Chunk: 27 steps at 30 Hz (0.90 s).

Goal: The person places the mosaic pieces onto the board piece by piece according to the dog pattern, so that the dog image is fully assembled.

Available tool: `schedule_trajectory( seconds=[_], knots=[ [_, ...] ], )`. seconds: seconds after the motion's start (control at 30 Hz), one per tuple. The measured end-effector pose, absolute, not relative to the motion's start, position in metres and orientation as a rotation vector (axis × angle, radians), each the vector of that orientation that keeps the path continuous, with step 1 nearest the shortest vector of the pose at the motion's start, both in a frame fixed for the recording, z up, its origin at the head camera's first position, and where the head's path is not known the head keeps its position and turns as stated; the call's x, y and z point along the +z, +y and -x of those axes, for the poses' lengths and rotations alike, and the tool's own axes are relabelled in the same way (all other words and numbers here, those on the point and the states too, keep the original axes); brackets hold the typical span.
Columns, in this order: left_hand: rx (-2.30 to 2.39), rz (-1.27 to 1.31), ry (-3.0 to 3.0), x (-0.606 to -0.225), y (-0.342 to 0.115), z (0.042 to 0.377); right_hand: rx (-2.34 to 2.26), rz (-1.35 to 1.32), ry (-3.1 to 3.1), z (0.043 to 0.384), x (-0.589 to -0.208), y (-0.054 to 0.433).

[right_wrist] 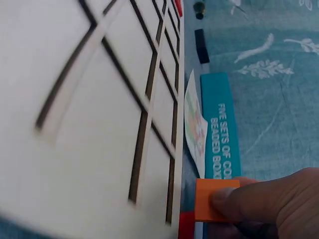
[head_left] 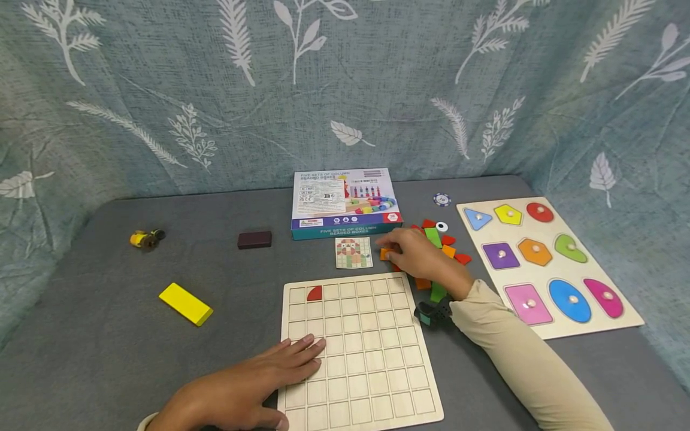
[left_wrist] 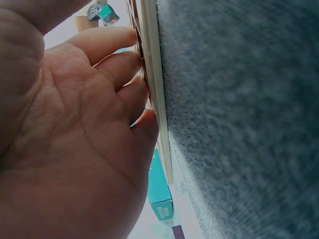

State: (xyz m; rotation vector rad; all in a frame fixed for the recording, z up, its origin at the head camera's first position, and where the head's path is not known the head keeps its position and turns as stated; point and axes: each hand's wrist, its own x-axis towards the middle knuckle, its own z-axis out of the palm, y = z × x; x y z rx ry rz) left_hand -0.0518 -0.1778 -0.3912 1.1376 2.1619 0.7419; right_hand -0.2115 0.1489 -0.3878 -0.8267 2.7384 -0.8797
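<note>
1. Pinching the orange square (right_wrist: 203, 200) with my right hand (head_left: 412, 254), I have its fingers clamped on the piece, the thumb pressed flat against its near face.
2. That square is just beyond the far right corner of the grid board (head_left: 356, 363), between the card (head_left: 353, 252) and the loose pieces (head_left: 433, 237); I cannot tell whether it touches the tabletop (head_left: 226, 323).
3. My left hand (head_left: 259, 383) rests over the board's left edge, its fingers stretched out nearly straight onto the cells, the thumb apart from them and nearer me.
4. On the board, one red quarter (head_left: 315, 293) sits in the farthest row, second cell from the left.
5. The loose pieces, red, orange and green, lie partly under my right hand and forearm, with a white disc (head_left: 441, 227) marked by a dark dot at their far side.
6. The card, printed with a gridded picture, lies just in front of the box (head_left: 345, 221).
7. To my right lies the puzzle (head_left: 509, 234) with nine knobbed shapes; a chip (head_left: 442, 199) is near its far left corner.
8. To my left are a yellow block (head_left: 185, 304), a dark block (head_left: 254, 240) and a small yellow-and-black toy (head_left: 145, 239).
9. Leaf-patterned cloth (head_left: 242, 131) hangs behind everything.
</note>
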Motion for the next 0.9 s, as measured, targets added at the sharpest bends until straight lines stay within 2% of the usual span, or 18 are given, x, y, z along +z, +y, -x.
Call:
schedule_trajectory(
  seconds=[0.9],
  knots=[
    [0.72, -1.122, 2.16, -0.39, -0.178, 0.053, -0.914, 1.198, 2.53, 0.191, -0.384, 0.08]
  ],
)
